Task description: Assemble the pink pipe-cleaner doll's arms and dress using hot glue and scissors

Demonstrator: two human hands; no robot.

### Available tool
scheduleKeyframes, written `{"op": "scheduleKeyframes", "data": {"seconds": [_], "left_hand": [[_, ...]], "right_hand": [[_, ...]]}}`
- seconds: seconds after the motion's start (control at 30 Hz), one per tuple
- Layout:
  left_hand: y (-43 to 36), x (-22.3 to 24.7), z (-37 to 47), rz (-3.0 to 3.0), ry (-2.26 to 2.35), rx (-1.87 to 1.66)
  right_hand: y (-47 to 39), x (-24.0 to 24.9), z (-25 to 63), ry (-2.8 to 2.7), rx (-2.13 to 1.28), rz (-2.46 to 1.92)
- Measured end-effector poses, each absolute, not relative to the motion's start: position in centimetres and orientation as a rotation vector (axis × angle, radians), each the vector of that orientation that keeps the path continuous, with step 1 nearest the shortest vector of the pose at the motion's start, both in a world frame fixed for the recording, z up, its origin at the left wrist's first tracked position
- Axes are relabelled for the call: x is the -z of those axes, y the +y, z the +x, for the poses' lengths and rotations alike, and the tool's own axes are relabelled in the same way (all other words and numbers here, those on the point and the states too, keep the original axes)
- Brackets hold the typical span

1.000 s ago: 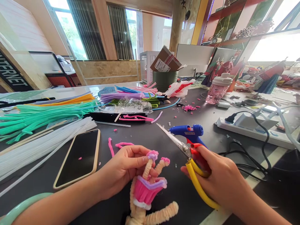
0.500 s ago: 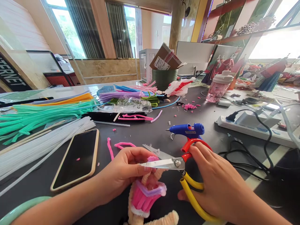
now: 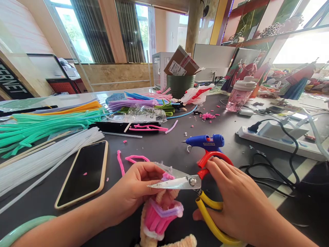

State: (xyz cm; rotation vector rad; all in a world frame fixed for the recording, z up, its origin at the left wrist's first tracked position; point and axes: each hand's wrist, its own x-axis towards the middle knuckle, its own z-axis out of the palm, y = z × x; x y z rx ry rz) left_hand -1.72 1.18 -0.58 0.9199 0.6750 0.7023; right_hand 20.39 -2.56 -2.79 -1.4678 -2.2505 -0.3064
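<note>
In my right hand (image 3: 231, 195) are scissors (image 3: 183, 181) with red handles, their blades parted around a small pink fuzzy piece (image 3: 167, 176). Yellow-handled pliers (image 3: 210, 219) also hang from this hand, below the scissors. My left hand (image 3: 136, 188) pinches the pink piece at the top of a pipe-cleaner doll (image 3: 160, 219) in a pink skirt with a lilac upper edge and white hem. One beige limb of the doll reaches right near the bottom edge. The exact grip of the left fingertips is partly hidden by the blade.
A phone (image 3: 83, 175) and bundled white (image 3: 46, 161) and green pipe cleaners (image 3: 56, 125) lie left. Beyond the scissors sits a blue glue gun (image 3: 205, 141). On the right are a power strip (image 3: 280, 142), black cables (image 3: 269, 171) and a pink bottle (image 3: 240, 94).
The scissors have shifted slightly left and down, their near blade tip now further left across my left fingertips. My right hand has moved slightly left with them.
</note>
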Motion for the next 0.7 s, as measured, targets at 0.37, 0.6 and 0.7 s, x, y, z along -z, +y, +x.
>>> {"op": "scheduleKeyframes", "data": {"seconds": [0.37,0.6,0.7], "left_hand": [[1.05,0.92,-1.82,0.918,0.666,-0.754],[0.94,0.81,-1.81,0.942,0.733,-0.756],[0.89,0.69,-1.73,0.954,0.691,-0.735]], "right_hand": [[-2.64,2.6,20.25,-2.228,0.304,-1.468],[-2.82,2.53,20.21,-2.24,0.371,-1.442],[-2.78,2.48,20.24,-2.25,0.401,-1.429]]}}
